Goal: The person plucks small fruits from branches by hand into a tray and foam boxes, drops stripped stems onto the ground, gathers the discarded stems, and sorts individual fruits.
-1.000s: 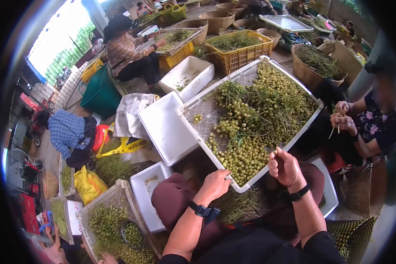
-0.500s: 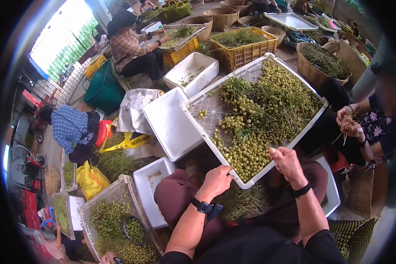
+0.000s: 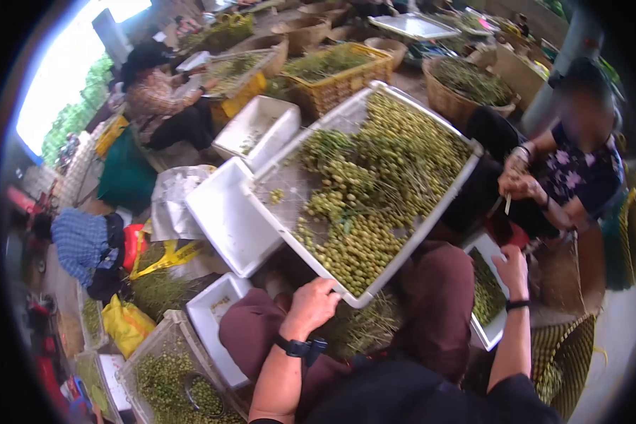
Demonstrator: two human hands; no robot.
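- Your left hand point(image 3: 311, 305) grasps the white rectangular plastic tray point(image 3: 418, 230) beside its near corner.
- Your right hand point(image 3: 514, 270) is near a white oblong box point(image 3: 492, 336); grip unclear.

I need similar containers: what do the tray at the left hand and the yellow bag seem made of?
Tray: probably plastic, smooth and white, given its even rim. Yellow bag: likely thin plastic, slight sheen, given its creases; film or woven, unclear.

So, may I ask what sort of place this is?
Perhaps a shared work area for harvested produce: a white tray holds small round green fruits, a woven basket and a yellow crate hold green stems, and other people sit nearby.
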